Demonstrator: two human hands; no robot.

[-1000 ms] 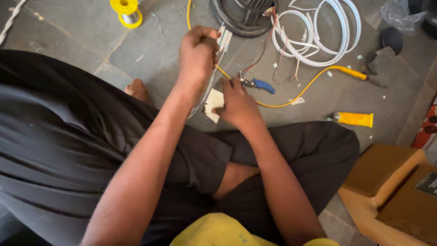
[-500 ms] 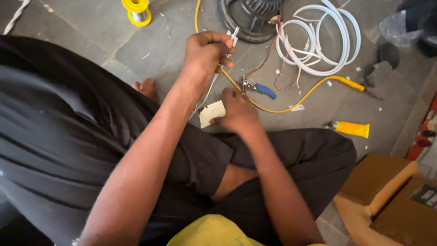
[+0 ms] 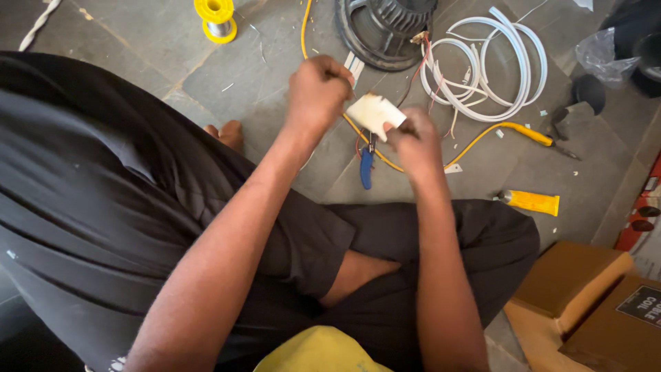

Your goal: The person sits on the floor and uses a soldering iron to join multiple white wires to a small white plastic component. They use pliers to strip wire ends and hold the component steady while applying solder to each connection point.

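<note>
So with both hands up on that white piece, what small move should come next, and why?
Probably steady the small white piece before working on it: the left hand and right hand pinch its opposite ends above the floor, and it looks motion-blurred. What it is cannot be told.

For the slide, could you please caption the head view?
Seated person's left hand and right hand hold a small white piece above blue-handled pliers.

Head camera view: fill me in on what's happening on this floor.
A person sits cross-legged on a grey stone floor. The left hand and right hand hold a small white card-like piece up between them. Below it lie blue-handled pliers and a yellow wire. Ahead sit a black speaker, coiled white tubing and a yellow solder spool. Cardboard boxes stand at right.
</note>
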